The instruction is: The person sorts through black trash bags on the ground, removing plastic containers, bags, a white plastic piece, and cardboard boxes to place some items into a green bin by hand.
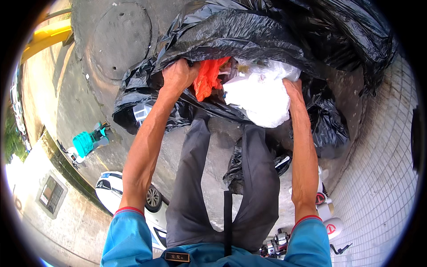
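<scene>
A large black plastic refuse bag gapes before me. My left hand is closed on the left side of its rim, next to a crumpled orange-red plastic bag inside the opening. At the right side of the mouth, my right hand grips the edge of a bulging white plastic bag; its fingertips are hidden. The white bag hangs over the near rim. Clear plastic film and mixed litter show behind it.
More black bags lie around my legs, one holding a clear plastic container. A tiled wall rises on the right, with parked scooters alongside. A white car and a scooter with a turquoise basket stand left, below a round manhole cover.
</scene>
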{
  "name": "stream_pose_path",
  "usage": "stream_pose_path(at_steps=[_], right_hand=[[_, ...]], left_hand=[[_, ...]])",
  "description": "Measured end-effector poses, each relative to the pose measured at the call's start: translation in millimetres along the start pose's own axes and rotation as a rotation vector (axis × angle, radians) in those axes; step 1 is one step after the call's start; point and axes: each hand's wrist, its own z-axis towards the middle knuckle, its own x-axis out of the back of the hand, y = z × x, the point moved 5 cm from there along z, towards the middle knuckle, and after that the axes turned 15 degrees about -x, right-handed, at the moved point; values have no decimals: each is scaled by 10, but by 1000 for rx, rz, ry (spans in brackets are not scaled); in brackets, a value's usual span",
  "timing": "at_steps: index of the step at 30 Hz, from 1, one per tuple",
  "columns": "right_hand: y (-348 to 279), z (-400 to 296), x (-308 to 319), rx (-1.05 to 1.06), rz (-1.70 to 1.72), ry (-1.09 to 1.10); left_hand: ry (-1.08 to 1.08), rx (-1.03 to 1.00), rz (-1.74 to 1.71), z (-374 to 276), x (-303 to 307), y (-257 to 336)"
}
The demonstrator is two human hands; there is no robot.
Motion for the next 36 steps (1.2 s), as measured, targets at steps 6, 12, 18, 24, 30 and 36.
stream_pose_path(at_steps=[6,12,18,24,30,36], right_hand=[[-92,26,-280,40,-470,348],[-39,192,-339,86,-413,304],[-135,108,-573,126,-388,199],[-186,46,-837,21,-256,-22],[-127,-112,-888,-111,72,-384],[-90,157,-596,-38,-199,-190]], left_hand=[[-77,-194,-250,-12,-44,815],[26,249,-26,-224,-525,581],[-29,119,-237,-246,-1287,-120],[-196,329,-1031,-417,-1812,419],[-226,489,-1228,-717,-1999,1002],[-303,101,-682,-331,-1367,1617]])
